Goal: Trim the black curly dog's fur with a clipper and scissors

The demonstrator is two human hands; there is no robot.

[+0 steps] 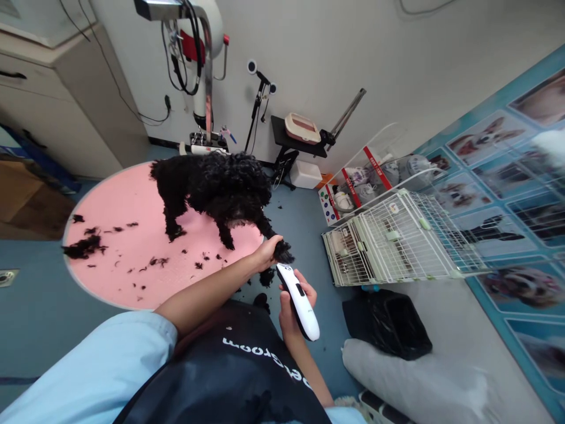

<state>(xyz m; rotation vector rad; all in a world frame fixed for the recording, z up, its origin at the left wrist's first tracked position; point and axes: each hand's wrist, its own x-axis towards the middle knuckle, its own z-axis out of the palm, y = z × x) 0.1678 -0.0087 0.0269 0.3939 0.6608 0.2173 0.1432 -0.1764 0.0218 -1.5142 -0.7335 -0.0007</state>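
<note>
Gripping a raised foreleg (266,227) near its end, the left hand (266,253) has its fingers closed round the limb, the shaggy black paw (283,252) poking out just past them. Black curly-coated dog (212,182) standing on a round pink table (119,200), its body beyond the left hand and a little to the left, head lowered, the held leg stretched over the table's edge toward the person. Right hand (288,318) clamped round a white clipper (304,309), thumb on one side, fingers on the other; clipper's head points up at the paw, right beside it, contact cannot be told. Loose hair: one large dark clump (83,246) at the table's left, smaller tufts scattered across the near half. Dark apron (212,371) on the person, pale blue sleeve (110,359) on the left arm. Wire cage (375,238) off to the right, well apart from both hands.
</note>
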